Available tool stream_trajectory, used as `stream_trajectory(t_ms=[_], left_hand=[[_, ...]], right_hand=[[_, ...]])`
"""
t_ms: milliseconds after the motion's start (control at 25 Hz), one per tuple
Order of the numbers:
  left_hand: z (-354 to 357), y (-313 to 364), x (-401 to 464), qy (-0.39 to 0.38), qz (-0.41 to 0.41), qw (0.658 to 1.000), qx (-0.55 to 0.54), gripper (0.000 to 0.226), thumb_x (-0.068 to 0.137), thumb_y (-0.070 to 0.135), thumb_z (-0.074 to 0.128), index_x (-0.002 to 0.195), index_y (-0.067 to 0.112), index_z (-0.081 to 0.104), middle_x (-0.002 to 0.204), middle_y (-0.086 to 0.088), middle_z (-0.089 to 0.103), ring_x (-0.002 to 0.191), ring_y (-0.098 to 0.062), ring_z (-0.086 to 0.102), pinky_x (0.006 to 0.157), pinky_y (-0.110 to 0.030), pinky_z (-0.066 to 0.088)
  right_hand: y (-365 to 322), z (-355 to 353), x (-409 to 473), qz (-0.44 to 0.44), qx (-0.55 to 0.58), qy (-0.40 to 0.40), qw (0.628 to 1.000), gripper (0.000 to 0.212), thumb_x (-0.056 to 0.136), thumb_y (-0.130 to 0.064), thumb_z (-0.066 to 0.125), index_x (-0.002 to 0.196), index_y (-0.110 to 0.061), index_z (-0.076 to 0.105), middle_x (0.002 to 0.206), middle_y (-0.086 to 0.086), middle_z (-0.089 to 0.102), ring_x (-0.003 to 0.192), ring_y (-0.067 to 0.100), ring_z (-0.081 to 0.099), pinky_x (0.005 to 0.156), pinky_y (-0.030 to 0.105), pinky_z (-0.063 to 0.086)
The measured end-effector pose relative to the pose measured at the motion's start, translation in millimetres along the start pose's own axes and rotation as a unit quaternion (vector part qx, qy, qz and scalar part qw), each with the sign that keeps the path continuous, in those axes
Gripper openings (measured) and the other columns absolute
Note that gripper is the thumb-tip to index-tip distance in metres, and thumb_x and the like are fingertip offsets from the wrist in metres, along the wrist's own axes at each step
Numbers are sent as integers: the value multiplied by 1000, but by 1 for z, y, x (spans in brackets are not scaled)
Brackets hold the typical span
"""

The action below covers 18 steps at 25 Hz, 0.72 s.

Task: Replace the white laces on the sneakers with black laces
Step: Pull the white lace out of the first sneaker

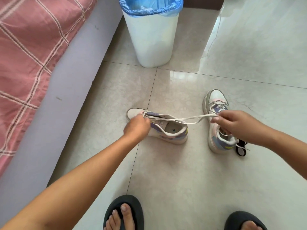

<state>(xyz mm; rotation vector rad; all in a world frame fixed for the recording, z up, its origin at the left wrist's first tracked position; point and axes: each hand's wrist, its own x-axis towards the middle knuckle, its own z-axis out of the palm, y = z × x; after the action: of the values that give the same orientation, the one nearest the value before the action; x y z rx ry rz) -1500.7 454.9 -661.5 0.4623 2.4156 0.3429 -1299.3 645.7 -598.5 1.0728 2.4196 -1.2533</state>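
Left hand (137, 126) sits on the toe end of the left white low-top sneaker with purple and pink panels (159, 128), centre frame; fingers curl down at the lowest eyelets, apparently pinching or steadying there, exact contact hidden by the knuckles. Right hand (232, 122), centre right, pinches the flat white lace (182, 119) between thumb and fingers. The lace runs as a doubled strand, near horizontal, from the left sneaker's toe eyelets rightward to the right hand, with slight sag.

Key relation: lace long axis is left to right, the anchor point is under the left hand, the pull direction is away to the right. Judgement: the lace is nearly out of this shoe, only the bottom eyelets hold it; more rightward pull while the left hand pins the shoe should free it.

The 2nd matching sneaker (217, 123) stands just under and behind the right hand, still laced white. Bundled black laces (240, 149) lie on the floor touching its heel side, lower right of the hand; right hand is the nearer one.

Room: open pale glossy tile floor (174, 171) right and toward the viewer. White bin with blue bag liner (152, 35) top centre, grey bed edge with pink checked cover (29, 52) left, well apart from the pull path. 2 feet in dark slippers (123, 213) bottom.
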Motion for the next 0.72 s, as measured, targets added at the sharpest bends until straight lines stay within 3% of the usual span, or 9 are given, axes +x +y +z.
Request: stream_trajectory(t_ms=[80,160,200,240,360,480,600,720], left_hand=[[-8,-7,15,72,21,996,39,30,97,29,39,107,5,54,110,-13,60,100,-32,57,75,-35,42],[-6,-7,26,64,43,996,52,29,95,29,46,108,6,55,116,-11,54,107,-29,53,81,-37,43],[-2,-7,30,55,52,995,67,28,93,29,49,109,6,56,118,-11,52,109,-29,52,83,-38,44],[0,-5,33,55,59,993,87,28,93,27,50,109,5,56,119,-12,51,110,-30,52,84,-38,44],[0,-2,36,66,75,983,154,25,93,18,48,112,4,54,118,-13,52,109,-32,53,79,-37,43],[-2,-2,38,67,101,973,197,24,93,12,44,113,2,53,117,-16,54,106,-35,56,78,-38,43],[-3,-2,38,67,126,966,217,24,91,9,44,112,-1,51,115,-18,56,103,-37,57,77,-38,44],[-7,0,36,78,151,959,228,23,90,8,44,111,-1,50,114,-18,57,101,-37,58,74,-38,43]], right_hand=[[-7,11,17,-66,-155,121,978,31,95,-27,48,116,-7,58,93,10,60,88,28,56,80,38,43],[-16,38,25,-163,-251,206,931,45,85,-27,48,122,-3,55,107,21,57,102,37,50,88,49,44],[-24,53,27,-209,-278,207,914,49,82,-26,52,124,-2,54,113,24,55,108,38,48,91,53,42],[-32,67,29,-234,-298,157,912,53,83,-27,57,130,-3,50,124,25,51,117,38,44,97,53,38],[-51,100,41,-201,-337,3,920,82,89,-48,54,150,-10,14,153,17,18,141,31,16,114,41,14],[-56,117,65,-185,-390,-25,902,96,86,-60,51,150,-13,-2,154,16,11,143,31,11,116,44,12],[-57,127,77,-153,-366,-35,917,92,83,-62,53,149,-16,8,140,14,35,127,33,39,103,43,34],[-51,129,73,-148,-348,-13,926,71,87,-55,51,142,-23,23,127,11,44,113,32,49,88,41,41]])
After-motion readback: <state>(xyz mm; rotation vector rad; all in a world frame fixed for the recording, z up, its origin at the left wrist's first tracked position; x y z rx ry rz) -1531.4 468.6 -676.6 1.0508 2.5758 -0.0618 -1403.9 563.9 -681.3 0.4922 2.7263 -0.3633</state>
